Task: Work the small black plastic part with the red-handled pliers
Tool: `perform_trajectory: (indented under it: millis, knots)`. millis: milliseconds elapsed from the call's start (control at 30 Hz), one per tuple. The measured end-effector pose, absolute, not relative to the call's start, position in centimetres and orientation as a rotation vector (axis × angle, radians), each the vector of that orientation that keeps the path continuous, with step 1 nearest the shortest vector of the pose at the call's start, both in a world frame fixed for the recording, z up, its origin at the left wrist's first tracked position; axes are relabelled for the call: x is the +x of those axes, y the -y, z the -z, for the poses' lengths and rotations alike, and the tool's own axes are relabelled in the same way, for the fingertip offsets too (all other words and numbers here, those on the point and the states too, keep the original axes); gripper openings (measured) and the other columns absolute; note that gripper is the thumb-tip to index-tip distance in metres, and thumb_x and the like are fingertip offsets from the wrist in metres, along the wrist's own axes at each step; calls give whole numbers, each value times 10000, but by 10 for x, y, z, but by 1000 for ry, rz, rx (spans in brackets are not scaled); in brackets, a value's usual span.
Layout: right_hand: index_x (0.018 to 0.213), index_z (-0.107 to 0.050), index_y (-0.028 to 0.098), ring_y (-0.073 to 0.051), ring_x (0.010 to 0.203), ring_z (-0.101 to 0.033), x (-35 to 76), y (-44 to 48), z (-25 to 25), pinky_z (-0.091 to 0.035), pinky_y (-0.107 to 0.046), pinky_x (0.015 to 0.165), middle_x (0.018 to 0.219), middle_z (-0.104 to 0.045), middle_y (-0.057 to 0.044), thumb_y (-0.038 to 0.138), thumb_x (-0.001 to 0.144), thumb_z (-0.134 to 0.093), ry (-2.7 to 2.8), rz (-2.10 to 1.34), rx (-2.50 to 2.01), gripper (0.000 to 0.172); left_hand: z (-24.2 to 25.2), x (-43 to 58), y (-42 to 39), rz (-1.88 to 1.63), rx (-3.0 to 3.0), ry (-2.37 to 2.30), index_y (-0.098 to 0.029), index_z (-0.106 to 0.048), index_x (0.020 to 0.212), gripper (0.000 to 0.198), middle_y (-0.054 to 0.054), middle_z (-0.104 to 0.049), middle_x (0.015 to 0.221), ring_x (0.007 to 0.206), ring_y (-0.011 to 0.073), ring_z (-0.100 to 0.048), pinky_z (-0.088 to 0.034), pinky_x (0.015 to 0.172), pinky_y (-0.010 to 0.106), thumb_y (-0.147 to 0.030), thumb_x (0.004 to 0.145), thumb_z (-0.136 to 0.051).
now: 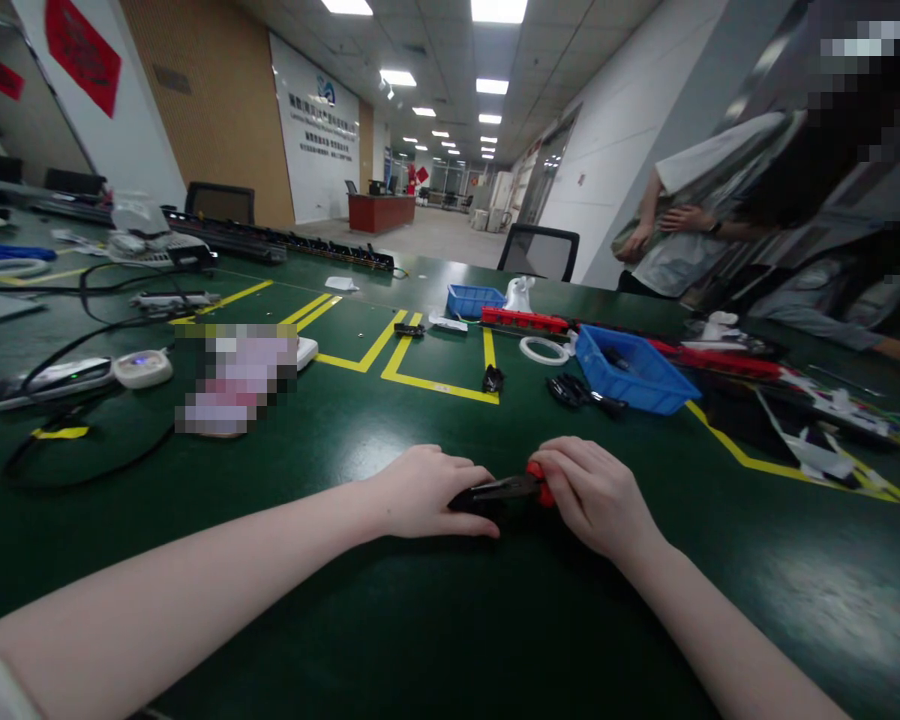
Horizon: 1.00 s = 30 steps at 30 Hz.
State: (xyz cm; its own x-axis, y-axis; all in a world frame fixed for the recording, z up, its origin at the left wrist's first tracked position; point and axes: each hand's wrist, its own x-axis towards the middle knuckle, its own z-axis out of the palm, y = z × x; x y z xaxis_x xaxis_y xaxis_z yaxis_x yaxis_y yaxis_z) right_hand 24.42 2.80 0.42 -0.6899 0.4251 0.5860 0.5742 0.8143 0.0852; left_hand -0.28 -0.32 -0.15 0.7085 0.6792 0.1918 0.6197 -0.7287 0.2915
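Note:
My right hand (pixel 598 495) is closed around the red handles of a pair of pliers (pixel 511 488). Their dark jaws point left, toward my left hand (pixel 433 490). Between the fingers and thumb of that left hand is a small black part (pixel 463 500), mostly covered by the hand and the jaws. The jaw tips reach this part, but I cannot tell whether they grip it. Both hands are low over the green table (pixel 450 620), close to its near side.
Ahead to the right stands a blue bin (pixel 671 392) with black pieces (pixel 566 390) beside it. Yellow tape (pixel 442 388) marks the table. A blurred-out phone (pixel 240 380) and black cables (pixel 131 465) lie left. At the right, a person (pixel 709 200) stands beyond the table.

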Motion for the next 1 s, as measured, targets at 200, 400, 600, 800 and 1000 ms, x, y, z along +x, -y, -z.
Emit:
perform_trajectory:
  millis: [200, 400, 600, 800, 1000]
  knots:
    - [892, -622, 162, -183, 802, -609, 243, -28, -4, -489, -327, 708, 891, -668, -86, 175, 949, -420, 2450, 345, -713, 210, 3, -3, 3, -438, 2700, -1037, -218, -603, 1070, 424, 13, -695, 959, 801, 189, -662, -436, 683, 286, -599, 906, -514]
    - [835, -609, 163, -165, 729, -577, 239, -24, -5, -466, -311, 663, 839, -655, -75, 184, 955, -406, 2472, 319, -741, 237, 4, -3, 2, -437, 2701, -1031, -222, -596, 1099, 431, 14, -698, 977, 803, 195, -667, -433, 672, 296, -599, 904, -519]
    - [843, -610, 162, -164, 725, -566, 240, -25, -7, -456, -307, 664, 839, -651, -76, 183, 955, -404, 2480, 319, -749, 235, 3, -3, 2, -436, 2703, -1033, -222, -598, 1098, 426, 14, -700, 979, 807, 198, -669, -431, 673, 297, -595, 909, -515]
    - [838, -606, 157, -166, 731, -568, 242, -28, -7, -454, -308, 674, 837, -648, -77, 164, 944, -419, 2481, 352, -719, 215, 3, -3, 3, -439, 2704, -1035, -223, -604, 1087, 425, 16, -699, 979, 810, 191, -667, -435, 677, 288, -598, 908, -516]
    - [840, -602, 166, -166, 729, -573, 241, -27, -7, -462, -309, 666, 836, -650, -74, 176, 953, -401, 2489, 359, -720, 230, 2, -3, 3, -427, 2718, -1045, -227, -603, 1090, 427, 15, -698, 969, 802, 197, -668, -435, 678, 294, -601, 902, -524]
